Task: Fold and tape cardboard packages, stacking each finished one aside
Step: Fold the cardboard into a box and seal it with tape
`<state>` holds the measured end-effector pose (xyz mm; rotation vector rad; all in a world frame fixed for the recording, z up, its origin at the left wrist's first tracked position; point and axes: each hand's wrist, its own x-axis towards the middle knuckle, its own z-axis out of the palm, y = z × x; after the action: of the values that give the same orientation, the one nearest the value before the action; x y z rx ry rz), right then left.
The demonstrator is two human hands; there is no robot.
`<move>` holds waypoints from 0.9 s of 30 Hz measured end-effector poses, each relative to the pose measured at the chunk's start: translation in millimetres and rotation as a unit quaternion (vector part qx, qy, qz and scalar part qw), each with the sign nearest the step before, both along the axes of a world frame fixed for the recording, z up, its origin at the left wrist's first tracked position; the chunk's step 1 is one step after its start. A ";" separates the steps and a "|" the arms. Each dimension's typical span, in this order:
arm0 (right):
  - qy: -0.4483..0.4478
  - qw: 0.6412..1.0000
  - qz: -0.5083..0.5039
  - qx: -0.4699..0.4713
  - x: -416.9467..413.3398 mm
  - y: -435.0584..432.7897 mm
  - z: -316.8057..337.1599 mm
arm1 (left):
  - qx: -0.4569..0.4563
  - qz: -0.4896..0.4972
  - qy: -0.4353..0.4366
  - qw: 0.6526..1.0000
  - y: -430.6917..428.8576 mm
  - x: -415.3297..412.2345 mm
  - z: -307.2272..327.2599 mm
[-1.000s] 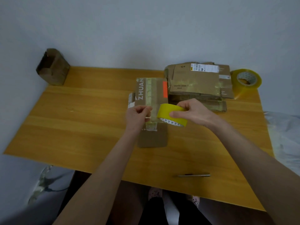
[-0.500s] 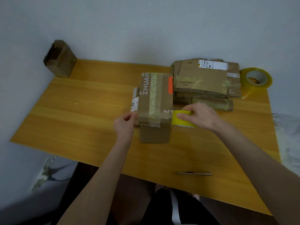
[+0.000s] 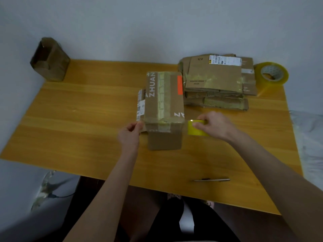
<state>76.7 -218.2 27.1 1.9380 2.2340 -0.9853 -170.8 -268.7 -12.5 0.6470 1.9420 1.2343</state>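
Plain grey wall backs the wooden table (image 3: 87, 128), where the cardboard box (image 3: 164, 102) lettered ZHUAN stands near the middle. My left hand (image 3: 129, 135) is at the box's near left corner, thumb and forefinger pinched on the end of a clear tape strip (image 3: 185, 126) that crosses the box's near face. My right hand (image 3: 215, 126), just right of the box, grips the yellow tape roll (image 3: 195, 128) with curled fingers.

The top seam already carries tape lengthwise, so I judge this box close to done: the strip needs pressing down and cutting, then the box goes aside.

Beyond the box to the right lies a stack of flattened cartons (image 3: 215, 84); I can't tell whether they are finished or waiting. Farther right sits a larger tape roll (image 3: 271, 75), and a slim metal tool (image 3: 212, 180) lies nearer me.
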 end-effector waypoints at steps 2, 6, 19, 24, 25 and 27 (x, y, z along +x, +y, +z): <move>-0.086 0.995 -0.005 0.057 -6.9 -1.3 2.1 | 0.001 0.008 0.019 1.000 0.3 1.1 -2.0; -0.109 0.989 -0.010 0.099 -17.1 -4.1 1.3 | 0.007 0.007 0.042 0.999 4.6 -0.1 -8.1; -0.109 0.992 -0.037 0.059 -33.5 15.2 -30.3 | -0.025 -0.022 0.006 0.999 29.6 -10.3 -38.4; -0.083 0.994 -0.053 0.050 -39.7 23.0 -41.8 | -0.041 -0.040 -0.007 0.998 38.1 -13.1 -48.2; -0.083 0.994 -0.054 0.048 -41.4 24.1 -43.3 | -0.037 -0.046 -0.006 0.998 39.2 -13.5 -48.7; -0.084 0.994 -0.055 0.050 -43.5 25.2 -45.8 | -0.041 -0.054 -0.021 0.997 42.6 -14.3 -47.7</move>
<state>33.3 -193.0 -18.7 2.1170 2.1437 -0.7026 -185.1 -226.1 -60.1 0.6696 1.8867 1.0883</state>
